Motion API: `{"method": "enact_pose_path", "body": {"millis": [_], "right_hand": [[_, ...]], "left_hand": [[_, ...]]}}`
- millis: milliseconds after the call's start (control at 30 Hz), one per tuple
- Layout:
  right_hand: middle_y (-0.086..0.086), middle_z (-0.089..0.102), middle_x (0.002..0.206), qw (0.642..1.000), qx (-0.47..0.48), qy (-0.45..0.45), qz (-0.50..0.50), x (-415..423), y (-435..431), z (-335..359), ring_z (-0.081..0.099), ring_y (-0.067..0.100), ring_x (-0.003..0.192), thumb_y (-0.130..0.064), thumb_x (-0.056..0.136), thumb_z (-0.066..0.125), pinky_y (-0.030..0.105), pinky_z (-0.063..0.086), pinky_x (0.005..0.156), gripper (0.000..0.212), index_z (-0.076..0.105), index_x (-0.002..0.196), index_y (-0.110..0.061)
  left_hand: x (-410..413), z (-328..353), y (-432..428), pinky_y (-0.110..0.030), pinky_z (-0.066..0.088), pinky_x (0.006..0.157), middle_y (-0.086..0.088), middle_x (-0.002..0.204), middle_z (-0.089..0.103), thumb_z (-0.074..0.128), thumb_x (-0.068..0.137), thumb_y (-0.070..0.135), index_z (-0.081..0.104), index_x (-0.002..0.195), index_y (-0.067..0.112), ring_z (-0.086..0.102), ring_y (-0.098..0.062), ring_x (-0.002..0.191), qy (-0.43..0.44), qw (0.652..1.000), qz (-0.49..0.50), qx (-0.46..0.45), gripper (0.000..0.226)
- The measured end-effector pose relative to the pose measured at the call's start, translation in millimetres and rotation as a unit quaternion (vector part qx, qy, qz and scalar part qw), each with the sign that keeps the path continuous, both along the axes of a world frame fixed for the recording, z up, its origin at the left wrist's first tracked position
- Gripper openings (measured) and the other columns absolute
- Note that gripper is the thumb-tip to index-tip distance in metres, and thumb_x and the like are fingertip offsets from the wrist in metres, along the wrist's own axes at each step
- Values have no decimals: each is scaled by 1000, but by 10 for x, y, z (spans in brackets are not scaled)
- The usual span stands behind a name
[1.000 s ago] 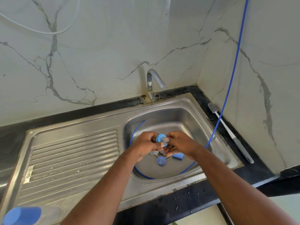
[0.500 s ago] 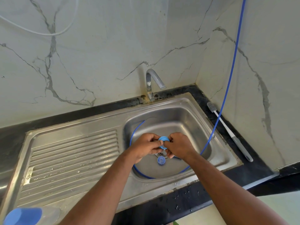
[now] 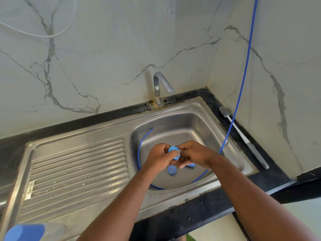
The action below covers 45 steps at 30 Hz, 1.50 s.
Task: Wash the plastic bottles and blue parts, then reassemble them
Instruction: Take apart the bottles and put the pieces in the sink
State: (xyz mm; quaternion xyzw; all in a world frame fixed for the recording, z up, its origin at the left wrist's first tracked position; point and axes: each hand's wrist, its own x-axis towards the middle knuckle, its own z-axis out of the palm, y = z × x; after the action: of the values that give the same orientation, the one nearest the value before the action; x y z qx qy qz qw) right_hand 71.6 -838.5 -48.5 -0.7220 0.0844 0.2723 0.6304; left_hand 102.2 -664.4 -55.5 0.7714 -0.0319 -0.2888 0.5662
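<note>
Over the sink basin, my left hand and my right hand meet and both grip a small round blue part between their fingers. Below them, a small blue cap lies open side up near the drain. Another blue piece shows partly under my right hand. A clear plastic bottle with a blue cap lies at the bottom left on the drainboard.
A thin blue hose hangs down the right wall and loops round the basin floor. The tap stands behind the basin, no water running. A grey bottle brush lies on the black counter to the right. The ribbed drainboard lies to the left.
My hands have stayed over the drain, closing tighter round the blue part and turning it slightly. A pale piece seen at its centre earlier is now hidden by my fingers.
</note>
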Motion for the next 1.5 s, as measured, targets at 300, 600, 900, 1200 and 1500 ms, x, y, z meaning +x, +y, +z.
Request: {"method": "enact_pose_path", "body": {"millis": [300,600,900,1200,1500], "right_hand": [[17,75,109,997,53,-29,-48,-48,101,-83,71,31,105,-14,106,48,43,57,96,30,68,127,-4],[23,73,102,995,12,-32,-89,-20,200,-129,73,24,90,-20,103,56,39,62,83,24,74,117,-12],[21,71,83,973,-174,2,-149,190,298,-116,69,24,65,-15,100,53,39,64,69,16,65,102,-4],[20,74,81,974,-117,51,-186,63,223,-142,76,27,72,-8,88,72,43,64,71,16,67,100,1],[19,75,102,996,10,-5,-84,23,244,-85,74,29,100,-3,96,58,40,59,93,26,75,114,-11]], "left_hand": [[62,-31,68,-31,62,78,-19,102,75,67,95,13,68,105,-6,77,-26,86,64,994,49,-74,21],[138,-78,110,-28,61,79,-17,101,76,65,98,15,69,108,-3,77,-25,89,105,987,51,-107,21],[189,-132,10,-45,57,98,-13,105,76,69,96,27,66,113,4,75,-24,99,68,994,-3,-85,29],[145,-171,94,-32,57,95,-18,115,73,62,101,19,64,120,5,73,-26,104,126,984,-69,-106,23],[211,-254,88,-42,61,89,-18,105,74,81,87,28,62,112,3,76,-26,91,72,996,8,-59,40]]}}
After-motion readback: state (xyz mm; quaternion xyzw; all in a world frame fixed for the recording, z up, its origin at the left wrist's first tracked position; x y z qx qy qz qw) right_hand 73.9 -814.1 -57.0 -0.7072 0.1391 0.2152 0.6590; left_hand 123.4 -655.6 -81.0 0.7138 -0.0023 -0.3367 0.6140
